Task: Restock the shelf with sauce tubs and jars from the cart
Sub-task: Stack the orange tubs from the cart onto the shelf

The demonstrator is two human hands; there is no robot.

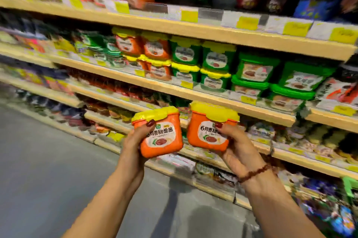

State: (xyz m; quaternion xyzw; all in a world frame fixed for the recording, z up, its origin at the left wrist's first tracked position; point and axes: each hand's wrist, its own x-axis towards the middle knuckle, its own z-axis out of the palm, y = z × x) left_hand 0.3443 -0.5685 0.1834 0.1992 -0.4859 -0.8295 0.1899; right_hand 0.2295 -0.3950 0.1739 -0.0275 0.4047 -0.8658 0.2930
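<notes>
My left grip (135,140) holds the left tub (163,140), thumb on the label and fingers hidden behind it. My right grip (238,148) holds the right tub (201,135) the same way, with the palm under its base. Both orange tubs are upright with their yellow lids on top. They hang in the air just beside each other, below the shelf (213,100) where the matching orange stack (157,49) sits two high next to the green tubs (217,59). The cart is out of view.

I judge the main risk to be the lift. Each tub is held by one hand, so a smooth wall could slip from under the thumb. Raised side by side, they could knock together. Pushed in carelessly, one could catch the shelf's front edge or topple the stack.
</notes>
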